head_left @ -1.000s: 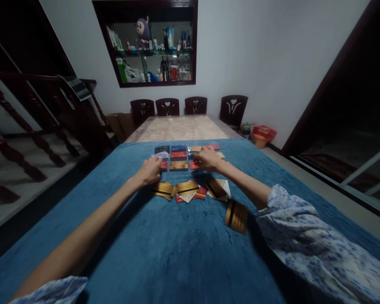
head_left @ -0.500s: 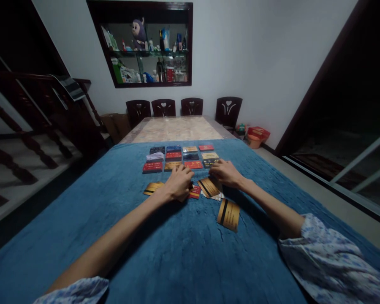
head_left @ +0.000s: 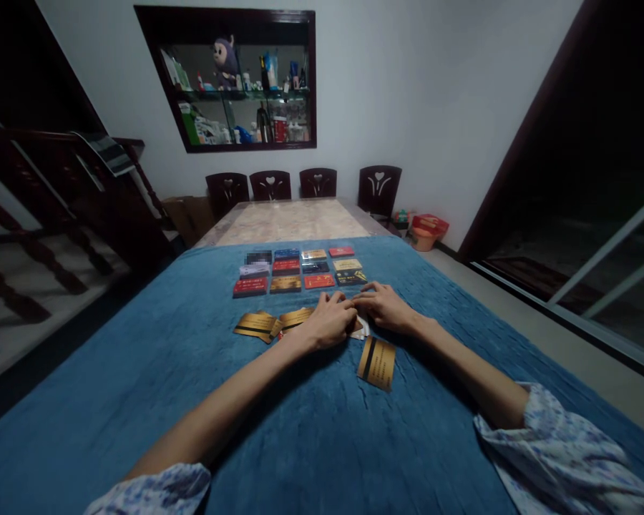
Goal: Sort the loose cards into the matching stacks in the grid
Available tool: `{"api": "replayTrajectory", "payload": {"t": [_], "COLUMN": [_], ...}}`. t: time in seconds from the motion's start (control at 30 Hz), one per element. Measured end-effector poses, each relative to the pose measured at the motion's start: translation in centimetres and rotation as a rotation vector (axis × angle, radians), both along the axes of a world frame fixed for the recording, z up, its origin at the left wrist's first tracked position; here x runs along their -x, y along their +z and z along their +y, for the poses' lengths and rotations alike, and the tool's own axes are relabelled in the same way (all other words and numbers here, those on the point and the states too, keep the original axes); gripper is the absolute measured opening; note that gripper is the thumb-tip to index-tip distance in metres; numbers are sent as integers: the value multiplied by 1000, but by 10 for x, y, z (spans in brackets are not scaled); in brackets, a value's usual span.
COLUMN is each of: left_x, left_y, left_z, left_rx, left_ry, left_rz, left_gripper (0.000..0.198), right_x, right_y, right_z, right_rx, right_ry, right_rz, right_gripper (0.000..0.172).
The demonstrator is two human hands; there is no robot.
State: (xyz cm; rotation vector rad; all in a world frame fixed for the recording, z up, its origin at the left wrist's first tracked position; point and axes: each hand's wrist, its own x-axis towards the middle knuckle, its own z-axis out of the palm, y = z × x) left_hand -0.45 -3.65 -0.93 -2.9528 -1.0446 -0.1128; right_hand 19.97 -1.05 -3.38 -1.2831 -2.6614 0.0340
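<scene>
Fingers of my left hand and right hand are resting bent over thin rectangular white-and-brown cards, any pinch hidden; I'm favouring light pressure.

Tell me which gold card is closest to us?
The gold card pictured below the right hand; every other card lies farther up the blue cloth.

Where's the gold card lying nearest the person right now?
In the head view, that gold card lies on the blue cloth, right of centre, on the near side of the right hand and the pale cards.
</scene>
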Motion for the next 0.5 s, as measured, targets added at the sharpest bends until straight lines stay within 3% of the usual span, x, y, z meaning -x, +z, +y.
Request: {"api": "replayTrajectory", "payload": {"t": [0.17, 0.5], "left_x": [-5, -14], "left_y": [-1, 0], "left_z": [-2, -4], "left_rx": [-31, -55], "left_ry": [5, 36], "left_rz": [53, 126], "left_gripper": [28, 31], "right_x": [2, 9], "right_y": [7, 8], "right_z": [-7, -5], "right_rx": [-22, 122], "right_ry": [-75, -321], "right_rz": [-37, -6], "right_gripper": [35, 33]}}
